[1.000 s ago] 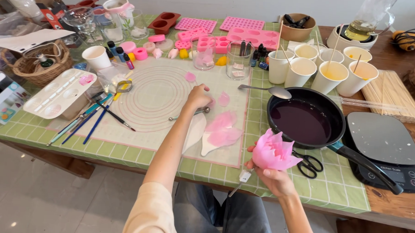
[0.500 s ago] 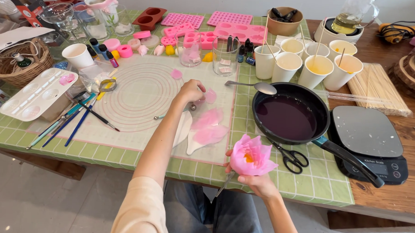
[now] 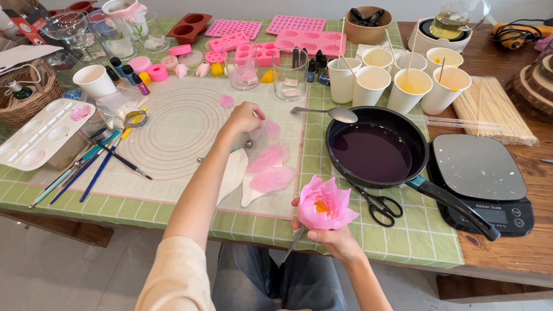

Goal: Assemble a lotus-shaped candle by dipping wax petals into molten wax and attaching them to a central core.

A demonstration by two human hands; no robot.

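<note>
The right hand [image 3: 337, 237] is closed around the bottom of a pink wax flower with a yellow middle [image 3: 324, 204] and holds it up at the near edge of the green checked table cloth [image 3: 408, 240]. A thin stick pokes down from the flower, under the hand. The left hand [image 3: 246, 117] reaches out over the see-through baking mat with red circles [image 3: 173, 133]. Its fingers are pinched on a small round pink petal [image 3: 271, 129] that lies on the mat. Just below that petal are two bigger loose pink petals [image 3: 271, 169], and they rest partly on two long white leaf-shaped pieces [image 3: 233, 172]. A thin metal tool with a ball tip lies on the mat beside the left wrist. To the right of the mat sits a black frying pan with dark purple liquid [image 3: 374, 151], and a metal spoon [image 3: 333, 113] rests near its rim. Small black scissors [image 3: 379, 207] lie just beside the flower, between the pan handle and the table edge. A flat grey kitchen scale [image 3: 478, 172] is to the right of the pan. Behind the pan stand white paper cups with sticks in them [image 3: 395, 80]. Pink moulds [image 3: 287, 36] sit along the far side. On the left are thin paint brushes [image 3: 98, 164] and a white paint tray [image 3: 41, 132].
</note>
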